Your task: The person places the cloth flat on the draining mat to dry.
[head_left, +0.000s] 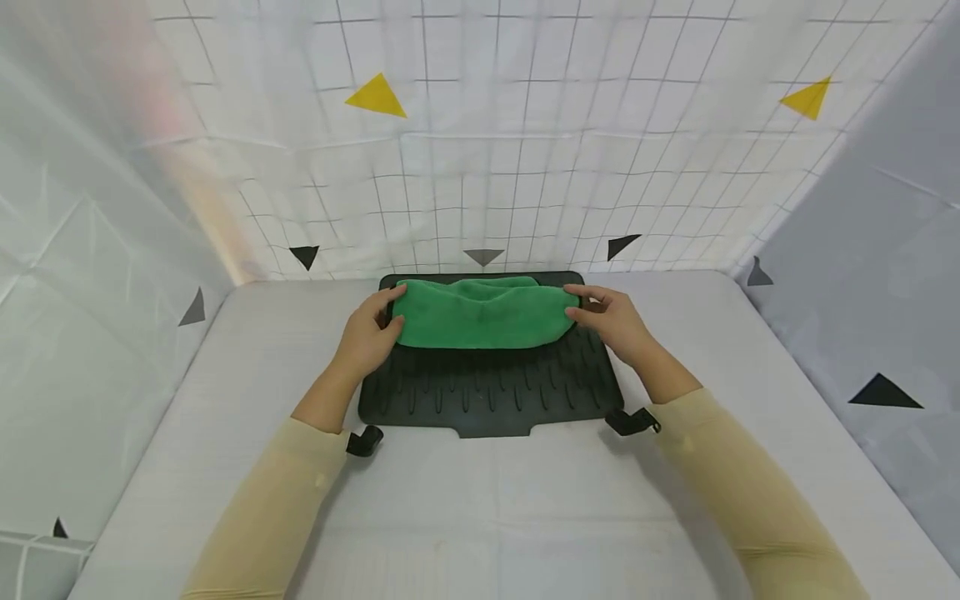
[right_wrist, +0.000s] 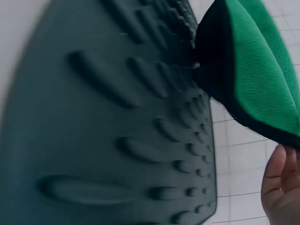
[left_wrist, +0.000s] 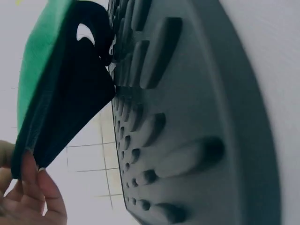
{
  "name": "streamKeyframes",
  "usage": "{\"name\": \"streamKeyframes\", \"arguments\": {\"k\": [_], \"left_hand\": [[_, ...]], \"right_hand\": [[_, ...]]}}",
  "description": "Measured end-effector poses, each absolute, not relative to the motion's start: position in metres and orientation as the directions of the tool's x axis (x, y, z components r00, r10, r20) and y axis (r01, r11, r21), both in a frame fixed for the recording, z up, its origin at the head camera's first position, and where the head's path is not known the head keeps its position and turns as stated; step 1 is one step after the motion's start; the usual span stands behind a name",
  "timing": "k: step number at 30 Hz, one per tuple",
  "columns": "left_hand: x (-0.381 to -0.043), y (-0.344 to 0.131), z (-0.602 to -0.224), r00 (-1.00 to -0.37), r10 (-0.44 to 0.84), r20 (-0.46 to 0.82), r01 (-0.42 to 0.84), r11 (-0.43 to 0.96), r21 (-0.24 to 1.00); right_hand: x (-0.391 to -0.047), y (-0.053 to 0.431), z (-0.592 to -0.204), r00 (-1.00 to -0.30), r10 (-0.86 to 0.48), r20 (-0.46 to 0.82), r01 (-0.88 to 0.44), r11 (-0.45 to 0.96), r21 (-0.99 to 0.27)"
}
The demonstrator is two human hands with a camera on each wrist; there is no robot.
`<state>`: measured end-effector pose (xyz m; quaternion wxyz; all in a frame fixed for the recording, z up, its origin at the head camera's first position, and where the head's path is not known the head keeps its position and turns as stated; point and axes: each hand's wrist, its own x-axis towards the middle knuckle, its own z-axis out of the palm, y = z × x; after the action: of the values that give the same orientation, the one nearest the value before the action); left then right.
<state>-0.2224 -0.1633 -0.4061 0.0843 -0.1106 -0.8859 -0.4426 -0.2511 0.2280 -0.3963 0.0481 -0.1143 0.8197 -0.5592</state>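
Observation:
A green cloth (head_left: 483, 321) with a dark underside spans the far half of a black ribbed mat (head_left: 487, 387). My left hand (head_left: 369, 332) pinches the cloth's left end between thumb and fingers. At the opposite end, my right hand (head_left: 611, 321) pinches its right edge. In the left wrist view, the left fingers (left_wrist: 29, 183) grip a corner, and the cloth is raised off the ribs there. The right wrist view has the right fingers (right_wrist: 281, 173) at the cloth's dark border, also lifted. A second fold of cloth shows behind the front one.
The mat lies on a white-covered table (head_left: 480, 517), near a white gridded back sheet (head_left: 487, 167) with yellow and black triangles. Pale side sheets stand left and right. A small black wrist mount (head_left: 365, 442) sits at the left cuff, another (head_left: 630, 422) at the right.

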Motion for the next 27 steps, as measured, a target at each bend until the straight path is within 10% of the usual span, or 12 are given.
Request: {"name": "streamKeyframes", "arguments": {"k": [27], "left_hand": [[-0.209,-0.174,-0.425,-0.923,0.378,-0.064,0.226,0.671,0.706]], "right_hand": [[-0.250,0.248,-0.418,-0.957,-0.286,-0.040,-0.090,0.428,-0.900]]}}
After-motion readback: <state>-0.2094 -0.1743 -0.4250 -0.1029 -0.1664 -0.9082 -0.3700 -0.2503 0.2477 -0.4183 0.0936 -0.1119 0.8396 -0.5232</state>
